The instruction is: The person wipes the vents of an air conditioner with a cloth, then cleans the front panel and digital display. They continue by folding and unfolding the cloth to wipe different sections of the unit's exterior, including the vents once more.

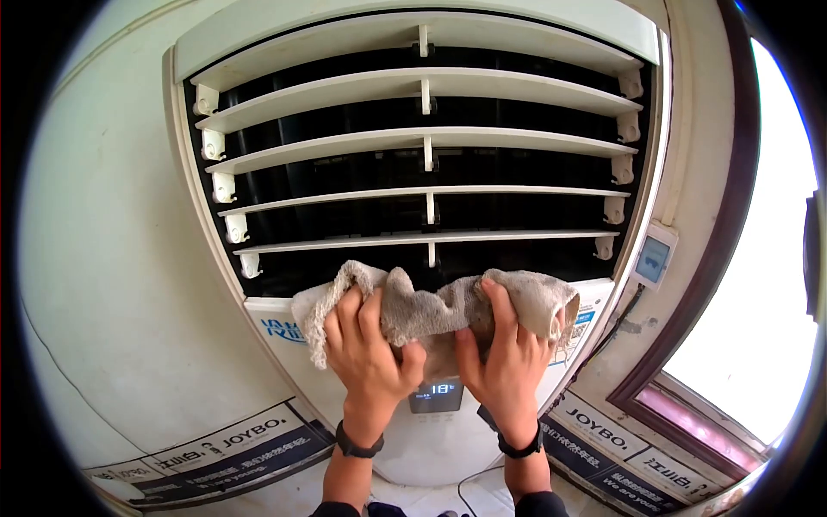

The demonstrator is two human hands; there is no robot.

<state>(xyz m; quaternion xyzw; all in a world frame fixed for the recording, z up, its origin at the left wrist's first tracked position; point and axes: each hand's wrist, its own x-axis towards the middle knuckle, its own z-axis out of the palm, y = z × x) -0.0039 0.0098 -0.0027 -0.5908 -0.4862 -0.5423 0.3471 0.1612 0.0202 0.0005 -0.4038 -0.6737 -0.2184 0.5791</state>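
A greyish-beige rag (422,314) lies bunched along the top edge of the front panel of a white floor-standing air conditioner (422,452), just under the lowest louver (517,236). My left hand (366,349) grips its left part, fingers curled over the cloth. On the other side my right hand (510,358) presses and holds the right part with bent fingers. Between my wrists a small lit display (437,396) reads 18. The rag and hands partly cover the blue lettering (284,329) on the left and a sticker (579,332) on the right.
Several white louvers with dark gaps span the outlet above my hands. A white wall box (656,256) with a cable is mounted at right, beside a dark-framed bright window (758,215). Printed strips (233,457) run along the lower wall. A thin cord (469,493) lies below.
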